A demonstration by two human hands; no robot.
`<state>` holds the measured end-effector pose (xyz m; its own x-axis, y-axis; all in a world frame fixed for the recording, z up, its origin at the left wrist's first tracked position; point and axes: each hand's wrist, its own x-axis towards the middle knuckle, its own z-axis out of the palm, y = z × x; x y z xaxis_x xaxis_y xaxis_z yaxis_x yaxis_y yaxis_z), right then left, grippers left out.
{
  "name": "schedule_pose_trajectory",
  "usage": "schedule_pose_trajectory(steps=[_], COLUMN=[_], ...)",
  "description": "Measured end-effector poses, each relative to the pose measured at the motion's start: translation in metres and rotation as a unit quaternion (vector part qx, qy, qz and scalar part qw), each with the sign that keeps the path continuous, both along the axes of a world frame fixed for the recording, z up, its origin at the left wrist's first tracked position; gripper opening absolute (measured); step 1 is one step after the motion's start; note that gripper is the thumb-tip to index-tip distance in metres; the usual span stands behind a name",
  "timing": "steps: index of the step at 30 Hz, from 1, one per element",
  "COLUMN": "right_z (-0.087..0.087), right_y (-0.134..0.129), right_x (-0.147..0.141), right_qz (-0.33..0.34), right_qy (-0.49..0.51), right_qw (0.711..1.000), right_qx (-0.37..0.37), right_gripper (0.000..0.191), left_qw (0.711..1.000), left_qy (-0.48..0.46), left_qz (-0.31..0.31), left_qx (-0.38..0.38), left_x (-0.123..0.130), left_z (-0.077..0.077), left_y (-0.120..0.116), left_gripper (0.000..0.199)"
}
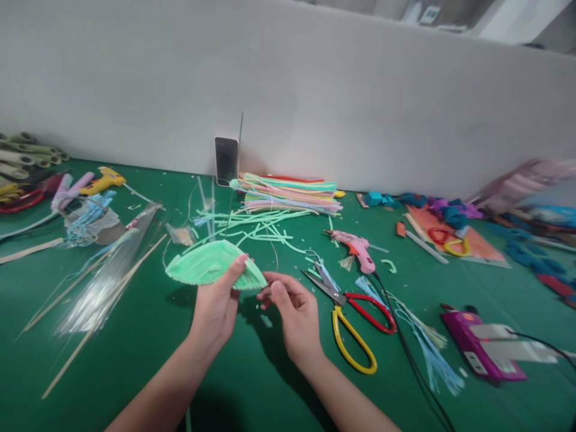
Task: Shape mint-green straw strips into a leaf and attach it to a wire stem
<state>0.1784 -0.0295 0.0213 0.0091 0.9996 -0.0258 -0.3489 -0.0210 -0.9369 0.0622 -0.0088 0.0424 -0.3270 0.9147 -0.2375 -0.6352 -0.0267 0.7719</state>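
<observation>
My left hand (218,306) is closed on a light green, fuzzy fan-shaped piece (204,264), which looks made of pipe cleaners laid side by side. The thumb lies over its face, and the fingers go behind it. At the piece's right corner, my right hand (294,315) has thumb and forefinger pinched together; what sits between them is too small to make out. Both hands are above the green table (252,384). Behind the piece, loose green pipe cleaners (261,228) lie scattered. Open scissors (337,297) with one red and one yellow handle rest to the right.
A pink glue gun (355,247) with a black cord lies beyond the scissors. Bundled pipe cleaners (290,195) and a phone (226,161) are by the wall. Thin sticks (108,300), clear wrap and a yellow glue gun (104,180) are leftward; a purple box (479,345) and tassels (434,360) rightward.
</observation>
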Motion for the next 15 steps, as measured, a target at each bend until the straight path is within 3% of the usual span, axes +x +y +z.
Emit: schedule_pose_trajectory(steps=[7,15], right_z=[-0.0014,-0.0032], right_y=[-0.0022,-0.0016], right_x=[0.0004,-0.0003], right_qz=[0.000,-0.021], right_qy=[0.001,-0.039], right_qw=[1.000,0.999], right_qx=[0.012,0.011], right_gripper=[0.015,0.029], left_qw=[1.000,0.999], left_qy=[0.013,0.051], left_qz=[0.000,0.005], left_qx=[-0.002,0.009], left_x=[-0.0009,0.0043], left_z=[0.0013,-0.0047], left_y=[-0.0011,-0.0027], left_gripper=[0.035,0.037])
